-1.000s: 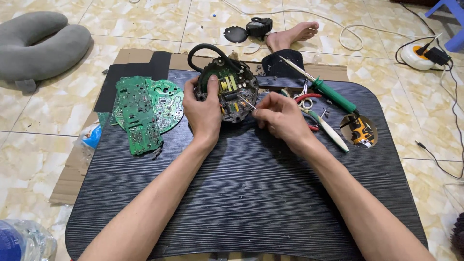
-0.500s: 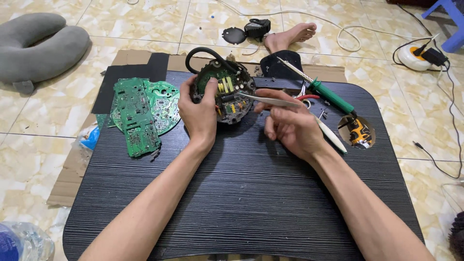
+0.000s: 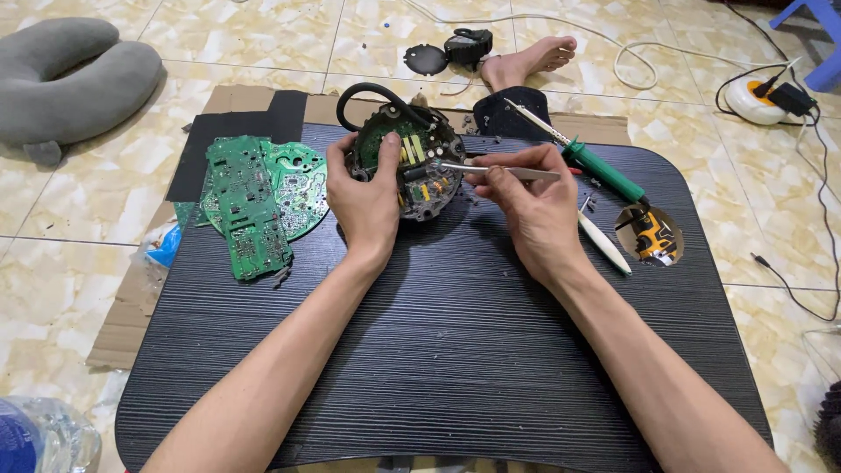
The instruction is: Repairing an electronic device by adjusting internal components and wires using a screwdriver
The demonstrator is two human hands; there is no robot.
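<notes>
On the far left a grey neck pillow (image 3: 66, 79) lies on the tiled floor, well apart from the work. On the dark ribbed table (image 3: 438, 368) a pile of green circuit boards (image 3: 258, 197) rests just beside the left hand (image 3: 363, 197). This hand wraps around the left rim of the round device (image 3: 407, 166), with the thumb on its upper edge and the other fingers curled at its side, so it is held steady at the far middle of the table. The device is an open round housing with a green board, yellow parts and a black cable loop; it looks stiff and rather light, but the small parts inside seem fragile, so the outer rim is the safer place to hold. The right hand (image 3: 534, 206) pinches metal tweezers (image 3: 495, 169) between thumb and fingertips, and the tips reach into the housing. To the right, a green-handled soldering iron (image 3: 587, 158) lies near this hand, a white tool (image 3: 603, 241) is just beside the wrist, and a yellow and black tool (image 3: 653, 236) shows in a cut-out of the table. These crowd the right side. A bare foot (image 3: 526, 61) rests behind the table.
</notes>
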